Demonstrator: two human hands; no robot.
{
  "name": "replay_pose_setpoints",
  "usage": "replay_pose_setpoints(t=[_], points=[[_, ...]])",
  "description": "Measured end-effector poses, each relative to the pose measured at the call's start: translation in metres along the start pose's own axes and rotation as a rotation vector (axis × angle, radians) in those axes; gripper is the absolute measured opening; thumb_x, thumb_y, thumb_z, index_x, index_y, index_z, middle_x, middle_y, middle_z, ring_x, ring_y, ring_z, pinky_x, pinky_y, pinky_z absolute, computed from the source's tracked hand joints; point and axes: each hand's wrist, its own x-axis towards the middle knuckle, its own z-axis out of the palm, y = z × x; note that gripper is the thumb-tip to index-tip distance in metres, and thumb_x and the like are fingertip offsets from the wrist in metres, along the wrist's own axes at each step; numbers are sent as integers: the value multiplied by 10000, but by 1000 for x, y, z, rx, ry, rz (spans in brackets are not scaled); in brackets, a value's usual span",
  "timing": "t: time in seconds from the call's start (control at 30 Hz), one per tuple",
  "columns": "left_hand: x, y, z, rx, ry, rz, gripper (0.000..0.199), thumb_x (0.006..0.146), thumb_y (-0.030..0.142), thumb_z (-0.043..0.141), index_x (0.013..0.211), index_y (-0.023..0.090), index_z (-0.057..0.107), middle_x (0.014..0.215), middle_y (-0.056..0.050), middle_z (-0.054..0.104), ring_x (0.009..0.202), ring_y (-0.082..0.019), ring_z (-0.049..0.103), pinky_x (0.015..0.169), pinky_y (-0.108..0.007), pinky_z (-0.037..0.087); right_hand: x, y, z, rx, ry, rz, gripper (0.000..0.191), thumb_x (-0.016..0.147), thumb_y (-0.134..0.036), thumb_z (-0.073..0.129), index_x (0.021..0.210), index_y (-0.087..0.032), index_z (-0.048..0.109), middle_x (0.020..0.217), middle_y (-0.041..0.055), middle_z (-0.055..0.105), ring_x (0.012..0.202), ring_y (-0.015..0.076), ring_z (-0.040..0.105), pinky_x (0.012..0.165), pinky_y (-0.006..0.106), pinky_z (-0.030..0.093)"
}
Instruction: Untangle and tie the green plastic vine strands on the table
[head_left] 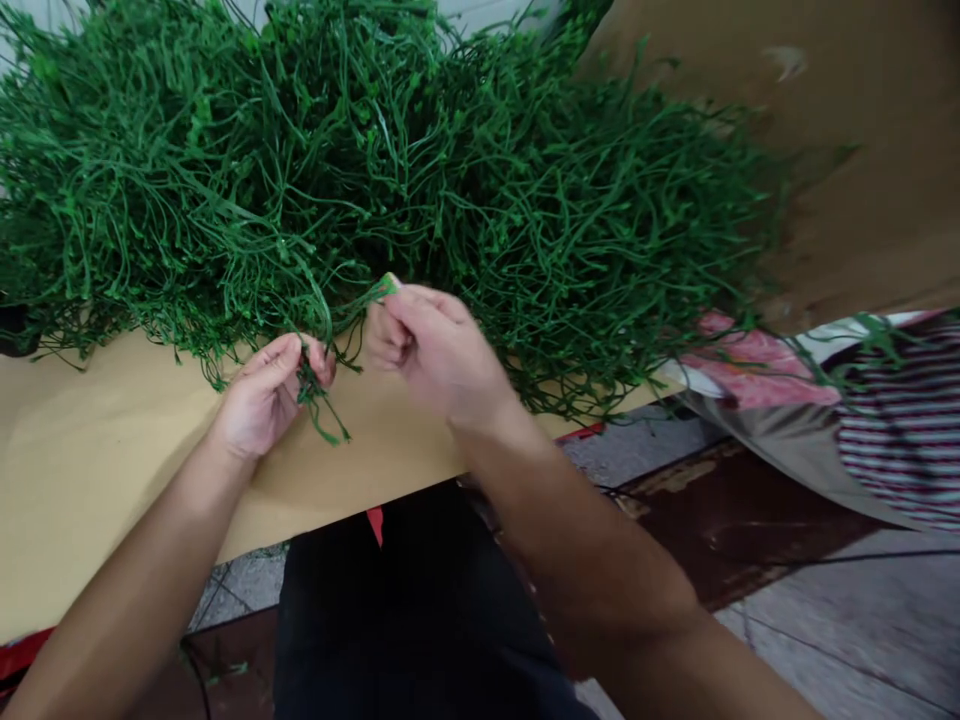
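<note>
A big tangled heap of thin green artificial plant stems (420, 150) lies across the far side of the table. My left hand (262, 395) is closed in a pinch on a few green stems (322, 415), whose ends hang below the fingers. To its right, at the heap's front edge, my right hand (439, 350) is closed, thumb against the curled fingers. A green stem tip (386, 287) sticks out from its pinch toward the left. Strands run between the two hands and back into the heap, and I cannot tell which ones are joined.
Brown paper or board (360, 450) covers the table under my hands. A large brown cardboard panel (862, 150) stands at the back right. Below it are pink cloth (765, 370) and striped fabric (900, 420). A dark cable (847, 557) crosses the floor.
</note>
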Motion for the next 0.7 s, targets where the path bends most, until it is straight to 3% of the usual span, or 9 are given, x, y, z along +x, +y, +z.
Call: replay_pose_setpoints(t=[0.13, 0.2, 0.27, 0.33, 0.43, 0.47, 0.53, 0.6, 0.7], points=[[1, -1, -6, 0, 72, 9, 173, 703, 335, 678, 735, 177, 618, 798, -35, 600, 714, -134, 553, 695, -308, 485, 14, -29, -53, -832, 435, -205, 317, 891, -282, 470, 614, -144, 537, 587, -9, 419, 634, 105, 452, 679, 279, 389], [1, -2, -7, 36, 78, 8, 173, 672, 260, 703, 815, 185, 642, 890, -34, 633, 735, -123, 572, 731, -305, 491, 22, -49, -78, -1221, 638, -157, 238, 822, -263, 585, 904, -46, 640, 871, 110, 557, 945, 194, 523, 880, 352, 367], [2, -5, -6, 85, 83, 19, 182, 666, 230, 708, 836, 194, 656, 976, -32, 653, 734, -109, 583, 743, -290, 498, 23, -63, -91, -1457, 760, -122, 536, 741, -281, 680, 1175, 8, 556, 1175, 228, 479, 1182, 296, 419, 985, 421, 285], [4, -8, -4, 154, 103, 53, 136, 686, 243, 698, 808, 193, 663, 1050, -31, 658, 732, -100, 587, 742, -278, 505, 16, -65, -86, -1518, 790, -264, 581, 756, -331, 655, 1225, -11, 530, 1240, 239, 439, 1218, 324, 377, 984, 446, 271], [5, -13, 0, 390, 155, 152, 115, 738, 257, 657, 830, 191, 681, 1064, -36, 660, 768, -108, 590, 765, -281, 502, -4, -44, -51, -1322, 512, -552, 289, 853, -335, 506, 913, -95, 656, 933, 131, 584, 1010, 238, 497, 887, 383, 346], [5, -14, 1, 507, 170, 205, 121, 757, 247, 638, 852, 192, 689, 1027, -37, 661, 798, -117, 590, 789, -284, 494, -11, -33, -36, -1186, 340, -526, 284, 869, -339, 476, 769, -125, 635, 775, 81, 579, 853, 188, 524, 819, 343, 372], [3, -15, 0, 762, 173, 331, 181, 797, 213, 584, 938, 203, 697, 949, -38, 647, 855, -131, 581, 825, -290, 474, -19, -11, -9, -892, 74, -299, 303, 875, -381, 468, 708, -150, 569, 631, 14, 521, 621, 112, 473, 646, 271, 371], [0, -14, -2, 987, 136, 443, 290, 827, 169, 511, 1066, 222, 667, 945, -44, 619, 883, -143, 568, 827, -302, 465, -21, 6, 9, -700, -37, -104, 309, 832, -431, 528, 694, -155, 518, 586, -18, 478, 531, 75, 397, 542, 241, 311], [-4, -12, -7, 1214, 80, 524, 430, 831, 126, 443, 1226, 238, 571, 1040, -71, 592, 930, -173, 554, 833, -353, 456, -15, 19, 18, -513, -93, -3, 297, 784, -405, 583, 664, -157, 473, 590, -34, 437, 537, 60, 353, 511, 230, 262]])
